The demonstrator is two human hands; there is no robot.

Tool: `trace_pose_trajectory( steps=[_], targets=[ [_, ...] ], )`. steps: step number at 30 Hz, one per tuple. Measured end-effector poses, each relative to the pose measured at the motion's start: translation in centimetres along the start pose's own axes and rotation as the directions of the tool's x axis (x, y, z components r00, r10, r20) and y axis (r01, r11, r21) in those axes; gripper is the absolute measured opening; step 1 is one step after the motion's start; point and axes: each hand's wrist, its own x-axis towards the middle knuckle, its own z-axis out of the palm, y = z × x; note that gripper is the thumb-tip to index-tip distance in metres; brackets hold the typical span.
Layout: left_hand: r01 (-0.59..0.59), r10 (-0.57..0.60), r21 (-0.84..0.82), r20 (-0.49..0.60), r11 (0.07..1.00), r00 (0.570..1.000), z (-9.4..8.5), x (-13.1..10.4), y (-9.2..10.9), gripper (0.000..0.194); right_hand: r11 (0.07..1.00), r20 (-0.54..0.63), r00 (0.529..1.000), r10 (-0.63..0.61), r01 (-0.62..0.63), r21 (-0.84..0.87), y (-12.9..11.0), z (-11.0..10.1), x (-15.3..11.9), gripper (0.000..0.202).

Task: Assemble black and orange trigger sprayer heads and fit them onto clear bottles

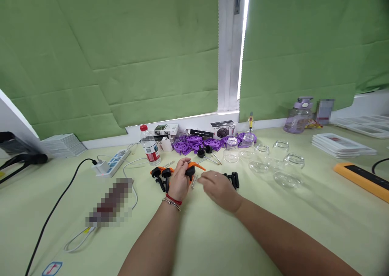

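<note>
My left hand (180,181) is closed around an orange plastic part with a black knob-like piece (190,171) on it; the orange arm (198,166) sticks out to the right. Close beside it, my right hand (220,189) has its fingers drawn together, pointing at that part; whatever they pinch is hidden. Thin metal rods (195,181) lie on the table between the hands. Left of my left hand are black knobbed stems (161,176) with orange pieces. Short black cylindrical parts (235,180) lie just behind my right hand.
Purple plastic rings (194,143) are heaped behind, near boxes (224,129) and a water bottle (150,146). Several clear glass-like domes (288,172) stand right. Farther out are a power strip (117,162), white panels (340,145), an orange-black device (361,180) and a purple bottle (295,118).
</note>
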Motion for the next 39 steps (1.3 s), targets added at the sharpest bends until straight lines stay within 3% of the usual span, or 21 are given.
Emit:
trace_pose_trajectory(
  steps=[1,3,6,8,13,21,27,32,36,39],
  targets=[
    [0.030,-0.030,-0.003,0.053,1.000,0.998,0.2,-0.2,0.0,0.021,0.993,-0.128,0.986,0.106,-0.099,0.055,0.2,-0.4,0.0,0.021],
    [0.093,-0.094,0.014,0.169,0.996,0.981,0.7,-0.7,-0.1,0.025,0.937,-0.279,0.900,0.336,-0.288,0.198,0.5,-1.2,0.0,0.018],
    [0.175,-0.184,0.058,0.326,0.983,0.927,1.3,-1.4,-0.4,0.031,0.795,-0.291,0.756,0.586,-0.467,0.387,0.5,-1.9,-0.2,0.014],
    [0.227,-0.238,0.074,0.396,0.971,0.887,1.6,-1.8,-0.5,0.034,0.724,-0.223,0.728,0.648,-0.499,0.475,0.3,-1.8,-0.3,0.016],
    [0.288,-0.281,0.058,0.467,0.956,0.839,1.7,-2.1,-0.7,0.037,0.658,-0.033,0.774,0.632,-0.513,0.551,-0.1,-1.2,-0.2,0.013],
    [0.302,-0.302,0.088,0.520,0.949,0.799,1.4,-1.9,-0.8,0.033,0.676,0.042,0.819,0.572,-0.501,0.540,0.1,-1.8,-0.1,0.014],
    [0.294,-0.274,0.036,0.489,0.955,0.828,0.9,-1.6,-1.1,0.032,0.816,0.088,0.936,0.341,-0.341,0.466,0.4,-2.0,0.0,0.023],
    [0.308,-0.280,0.006,0.436,0.951,0.855,1.1,-1.6,-0.5,0.031,0.919,0.158,0.963,0.218,-0.257,0.298,0.5,-1.9,-0.1,0.029],
    [0.273,-0.259,0.012,0.365,0.962,0.894,1.4,-1.4,-0.2,0.029,0.955,0.040,0.970,0.240,-0.243,0.168,0.8,-1.7,-0.4,0.029],
    [0.225,-0.222,0.006,0.197,0.974,0.955,1.1,-0.8,-0.2,0.026,0.914,-0.163,0.902,0.400,-0.381,0.136,1.8,-1.8,-0.6,0.028]
  ],
)
